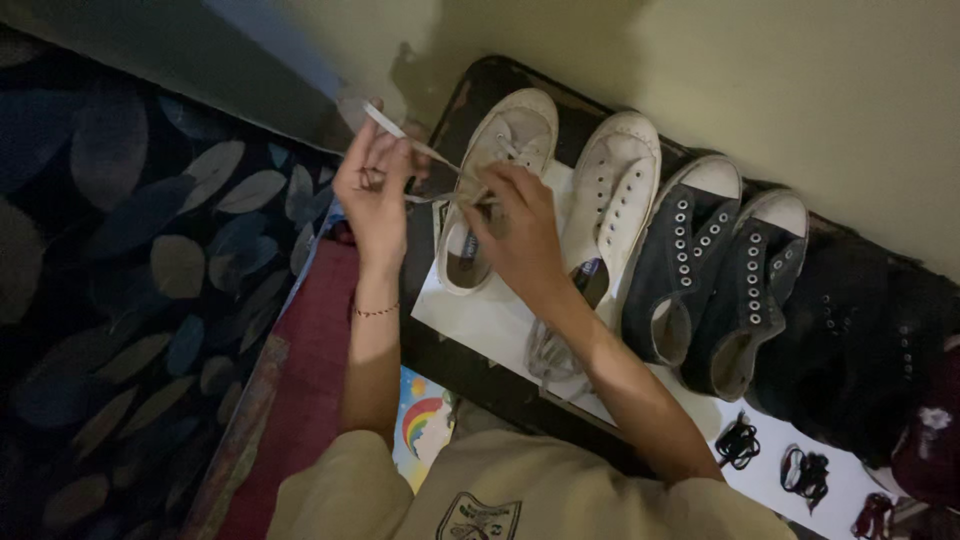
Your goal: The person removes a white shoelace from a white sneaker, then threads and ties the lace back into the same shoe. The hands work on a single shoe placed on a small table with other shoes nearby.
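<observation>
Under my hands, on a white sheet (480,320), stands the white shoe (495,185) I am lacing. My left hand (372,190) is closed in a pinch on the lace (400,132), holding its free end up and away from the shoe; my right hand (520,232) rests over the eyelets, fingers curled on the lace where it crosses them. Judged risks: the taut lace could slip out of my left pinch, or pull unevenly so one end runs short, and a hard tug could drag the light shoe toward my left hand. Just right of my right hand stands the unlaced second white shoe (612,195), touching the first; a loose lace (548,355) lies under my right forearm and could snag. Farther right stand two dark shoes (715,275) and black lace bundles (770,455).
</observation>
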